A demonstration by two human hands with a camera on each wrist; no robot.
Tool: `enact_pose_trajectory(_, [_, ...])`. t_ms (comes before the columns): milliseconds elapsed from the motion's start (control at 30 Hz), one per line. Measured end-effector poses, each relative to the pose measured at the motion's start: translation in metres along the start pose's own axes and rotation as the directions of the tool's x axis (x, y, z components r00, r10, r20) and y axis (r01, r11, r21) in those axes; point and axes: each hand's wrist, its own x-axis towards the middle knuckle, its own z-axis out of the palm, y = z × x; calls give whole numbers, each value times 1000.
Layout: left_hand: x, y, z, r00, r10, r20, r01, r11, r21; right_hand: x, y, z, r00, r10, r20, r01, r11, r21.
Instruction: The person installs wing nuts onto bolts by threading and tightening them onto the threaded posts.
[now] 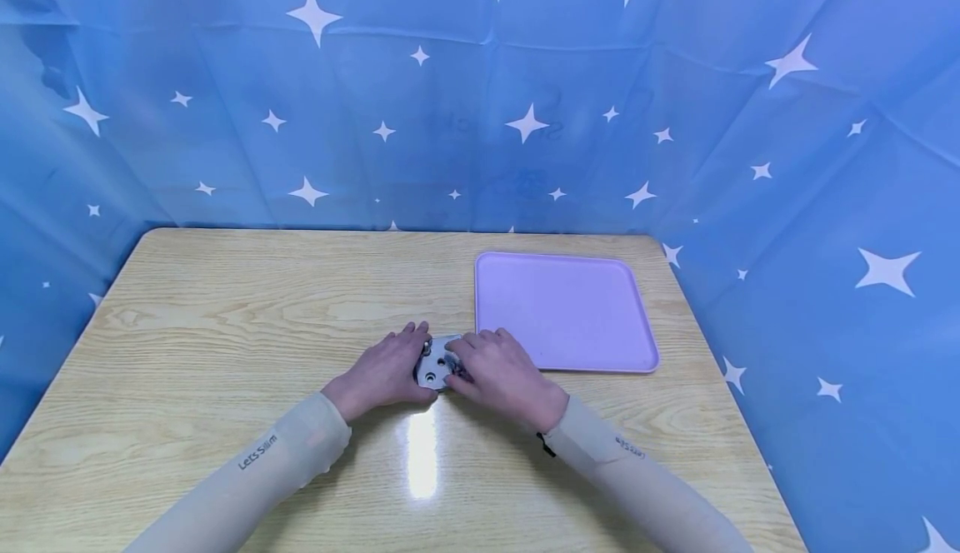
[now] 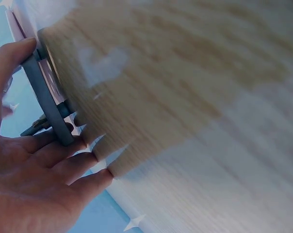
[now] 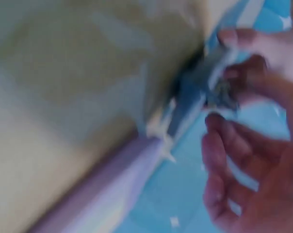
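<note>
On the table lies a flat grey metal plate [image 1: 432, 372] with round holes, partly hidden by both hands. My left hand [image 1: 385, 372] grips its left side, thumb on the near edge and fingers at the far edge. Edge-on in the left wrist view, the plate [image 2: 47, 97] has dark stubs beneath and a threaded screw [image 2: 36, 126] standing on its upper face. My right hand [image 1: 504, 376] is at the plate's right side, fingers curled about a small metal fastener [image 3: 223, 97] on it. Blur in the right wrist view hides the fastener's exact kind.
A shallow purple tray [image 1: 566, 311] lies just right of the plate, behind my right hand. The wood-grain table [image 1: 247, 311] ends at a blue curtain [image 1: 450, 161] with white stars, at the back and sides.
</note>
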Motion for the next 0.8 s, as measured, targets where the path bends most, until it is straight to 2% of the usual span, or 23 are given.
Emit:
enact_pose_trajectory(67, [0,0,0,1000,-1,3,1,1000,-3,-1,5,-8,996,-72,54,73,997,-13])
enact_pose_trajectory(133, [0,0,0,1000,-6,9,6,1000,-6,-1,10,-14,981,-164,103,167,986,-27])
enact_pose_trajectory(200, [1,1,-1,1000,-10,14,10,1000,-10,-2,15,-17,961,-242,132,249,967,-44])
enact_pose_trajectory(300, [1,1,-1,1000,-13,17,13,1000,-10,-3,19,-19,941,-306,146,320,944,-87])
enact_pose_trajectory(433, [1,1,-1,1000,-18,16,18,1000,-8,-2,20,-17,937,-317,146,336,933,-131])
enact_pose_trajectory(800, [1,0,1,1000,-20,10,21,1000,-14,2,15,-11,958,-264,108,280,942,-183])
